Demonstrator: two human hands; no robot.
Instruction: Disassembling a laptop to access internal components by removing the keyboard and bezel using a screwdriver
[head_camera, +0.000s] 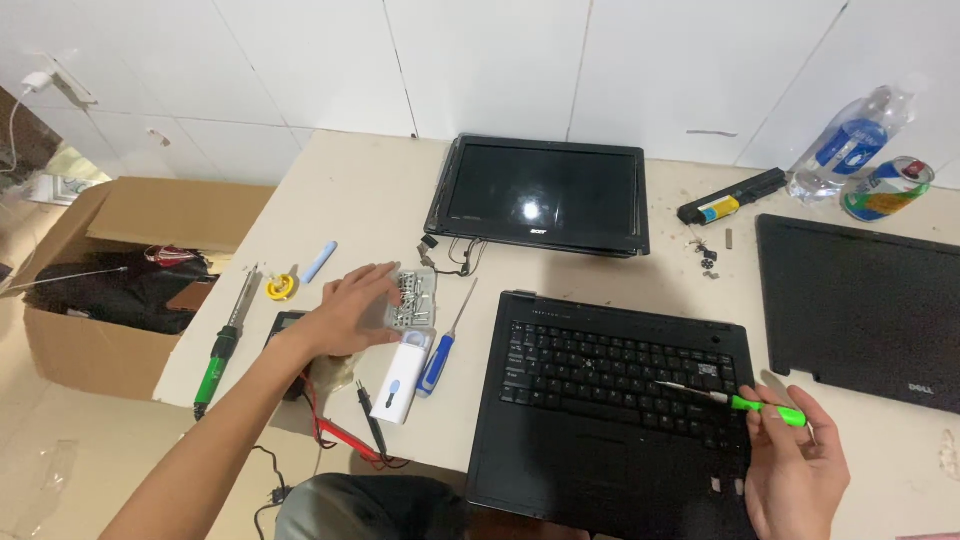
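My left hand (350, 312) rests with spread fingers on the clear screw box (412, 298), which looks light and easy to tip. My right hand (795, 470) pinches the thin green screwdriver (735, 401) by its handle, over the laptop base (610, 410).

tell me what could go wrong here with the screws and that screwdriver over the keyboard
The left hand reaches into the clear screw box, which sits among loose tools; a nudge could tip it and scatter screws. The right hand holds the green screwdriver with its tip over the laptop base; a slip might scratch or lift a key.
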